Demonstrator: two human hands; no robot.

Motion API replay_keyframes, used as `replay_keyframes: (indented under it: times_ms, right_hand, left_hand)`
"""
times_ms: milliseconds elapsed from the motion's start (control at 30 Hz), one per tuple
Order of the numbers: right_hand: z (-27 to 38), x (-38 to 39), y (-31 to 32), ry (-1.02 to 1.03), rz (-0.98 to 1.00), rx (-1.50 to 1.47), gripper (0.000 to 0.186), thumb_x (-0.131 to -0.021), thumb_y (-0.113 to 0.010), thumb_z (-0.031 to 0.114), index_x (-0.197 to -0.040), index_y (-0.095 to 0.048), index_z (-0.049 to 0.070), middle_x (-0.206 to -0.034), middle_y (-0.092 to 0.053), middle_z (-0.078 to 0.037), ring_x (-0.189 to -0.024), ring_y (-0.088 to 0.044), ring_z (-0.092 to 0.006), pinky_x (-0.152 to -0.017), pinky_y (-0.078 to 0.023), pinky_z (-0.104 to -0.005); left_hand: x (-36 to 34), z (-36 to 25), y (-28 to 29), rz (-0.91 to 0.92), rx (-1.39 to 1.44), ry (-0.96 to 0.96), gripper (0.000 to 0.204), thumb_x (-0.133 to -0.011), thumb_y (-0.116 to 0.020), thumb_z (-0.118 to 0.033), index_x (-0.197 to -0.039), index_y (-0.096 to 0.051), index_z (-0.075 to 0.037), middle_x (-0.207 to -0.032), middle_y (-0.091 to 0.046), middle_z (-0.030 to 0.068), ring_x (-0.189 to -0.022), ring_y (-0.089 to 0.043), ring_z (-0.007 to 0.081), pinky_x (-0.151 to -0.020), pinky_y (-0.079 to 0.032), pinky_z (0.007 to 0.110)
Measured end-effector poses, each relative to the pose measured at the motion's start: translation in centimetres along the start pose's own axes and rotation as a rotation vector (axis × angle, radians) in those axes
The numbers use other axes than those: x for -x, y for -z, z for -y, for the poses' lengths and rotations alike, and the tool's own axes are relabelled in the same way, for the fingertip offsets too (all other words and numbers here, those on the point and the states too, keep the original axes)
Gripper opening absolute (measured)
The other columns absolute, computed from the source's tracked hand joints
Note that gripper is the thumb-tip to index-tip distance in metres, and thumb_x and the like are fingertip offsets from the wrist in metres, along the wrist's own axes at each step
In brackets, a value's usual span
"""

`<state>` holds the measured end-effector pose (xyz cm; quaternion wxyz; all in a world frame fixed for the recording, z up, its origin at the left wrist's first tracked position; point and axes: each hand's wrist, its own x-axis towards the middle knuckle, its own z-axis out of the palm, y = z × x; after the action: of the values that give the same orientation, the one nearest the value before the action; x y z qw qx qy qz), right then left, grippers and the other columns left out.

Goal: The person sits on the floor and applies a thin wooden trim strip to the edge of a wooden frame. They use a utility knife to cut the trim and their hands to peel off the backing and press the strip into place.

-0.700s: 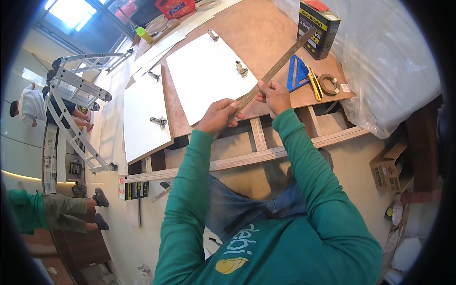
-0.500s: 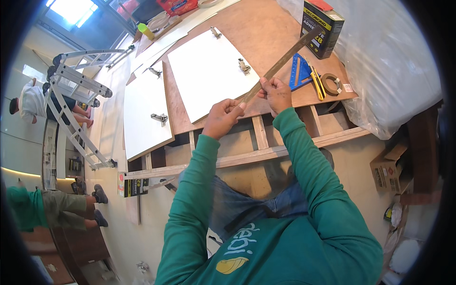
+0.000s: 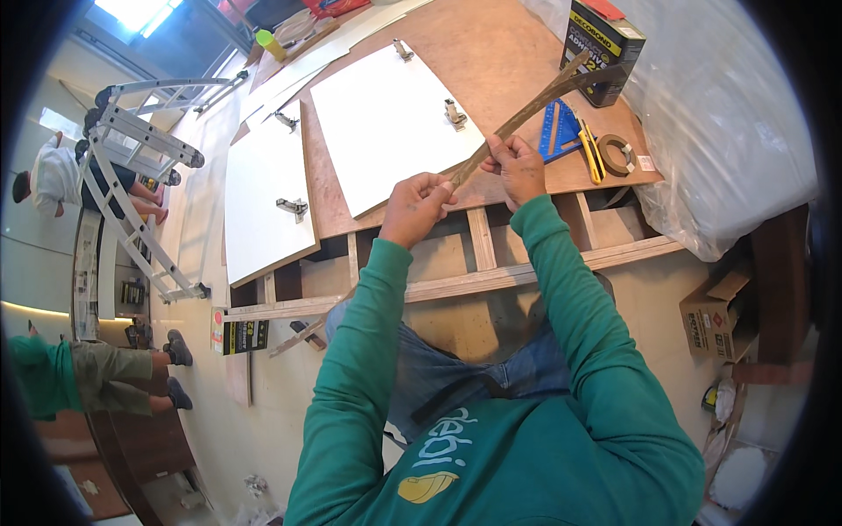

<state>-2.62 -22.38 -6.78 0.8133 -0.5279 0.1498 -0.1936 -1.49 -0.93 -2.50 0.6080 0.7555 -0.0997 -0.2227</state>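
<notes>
Both my hands hold a long, thin brown edging strip above the near edge of the workbench. My left hand (image 3: pixel 417 208) pinches its near end between thumb and fingers. A little farther along, my right hand (image 3: pixel 517 169) is closed on the brown edging strip (image 3: pixel 527 111), which runs up to the right and parts into two tails at its far end. Under and left of the strip lies a white door panel (image 3: pixel 381 131) with two metal hinges. A second white panel (image 3: pixel 259 188), also hinged, lies farther left and overhangs the bench's near edge.
Right of my hands lie a blue triangular square (image 3: pixel 561 118), a yellow utility knife (image 3: pixel 593 158) and a brown tape roll (image 3: pixel 628 155). Behind them stands a black rectangular can (image 3: pixel 574 48). Plastic sheeting (image 3: pixel 702 114) drapes at right. A ladder (image 3: pixel 132 210) and two people are at left.
The far end of the strip, a single band before, now shows as two diverging tails. My hands stay closed on it, nearly in the same place. The view has shifted slightly.
</notes>
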Motion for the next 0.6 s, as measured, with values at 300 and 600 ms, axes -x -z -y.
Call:
replay_keyframes:
  times_ms: [300, 600]
  right_hand:
    - [0.0, 0.4, 0.2, 0.002, 0.037, -0.065, 0.024, -0.107, -0.078, 0.022, -0.093, -0.069, 0.004, -0.083, -0.066, -0.002, -0.072, -0.065, -0.0098, -0.074, -0.064, -0.0271]
    - [0.5, 1.4, -0.1, 0.172, -0.022, 0.038, 0.027, -0.107, -0.078, 0.023, -0.091, -0.068, 0.003, -0.083, -0.07, -0.003, -0.074, -0.068, -0.0105, -0.074, -0.063, -0.0266]
  left_hand:
    - [-0.3, -0.6, -0.8, -0.038, 0.013, -0.088, 0.027, -0.105, -0.072, -0.022, -0.11, -0.077, 0.003, -0.09, -0.079, 0.0065, -0.074, -0.067, 0.008, -0.067, -0.055, 0.024]
    - [0.0, -0.8, -1.3, -0.111, -0.018, -0.081, 0.024, -0.102, -0.072, -0.021, -0.103, -0.077, 0.003, -0.089, -0.079, 0.0066, -0.075, -0.068, 0.0067, -0.067, -0.056, 0.023]
